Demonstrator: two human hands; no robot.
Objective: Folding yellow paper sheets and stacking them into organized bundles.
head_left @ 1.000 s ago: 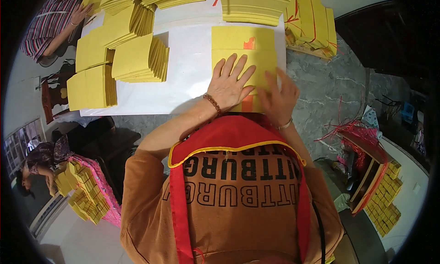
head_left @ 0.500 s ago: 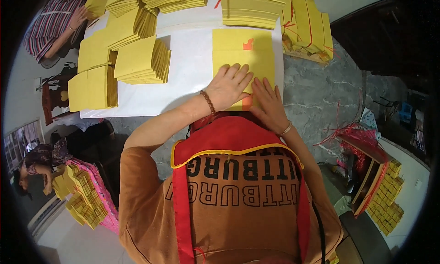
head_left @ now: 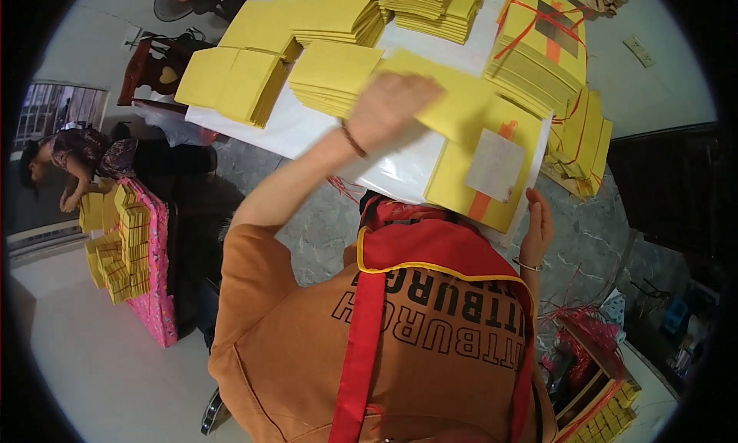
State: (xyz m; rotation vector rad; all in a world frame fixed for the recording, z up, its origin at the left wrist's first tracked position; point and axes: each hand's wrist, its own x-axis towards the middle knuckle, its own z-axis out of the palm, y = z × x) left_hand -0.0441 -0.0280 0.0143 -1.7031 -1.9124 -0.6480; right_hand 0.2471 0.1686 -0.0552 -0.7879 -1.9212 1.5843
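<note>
My left hand [head_left: 400, 109], smeared by motion, is over the left part of a folded yellow paper [head_left: 465, 97]; whether its fingers grip the paper cannot be made out. That paper slants across the table, close to a fanned pile of folded yellow papers [head_left: 330, 70]. In front of me lies a yellow sheet [head_left: 446, 182] with an orange strip and a pale greyish square piece [head_left: 496, 166] on top. Just off that sheet's right edge is my right hand [head_left: 538, 224], fingers stretched out and holding nothing.
Further yellow piles [head_left: 238, 82] stand on the white-covered table [head_left: 384, 170]. A tall stack tied with red string [head_left: 538, 51] is at its far right, with tied bundles [head_left: 580, 143] beyond the edge. Another person [head_left: 84, 155] works at left by a pink-covered surface [head_left: 157, 266].
My left hand has swung up and left from the sheet in front of me. My right hand has come off the paper to its right side. The pale square now shows. The view has turned.
</note>
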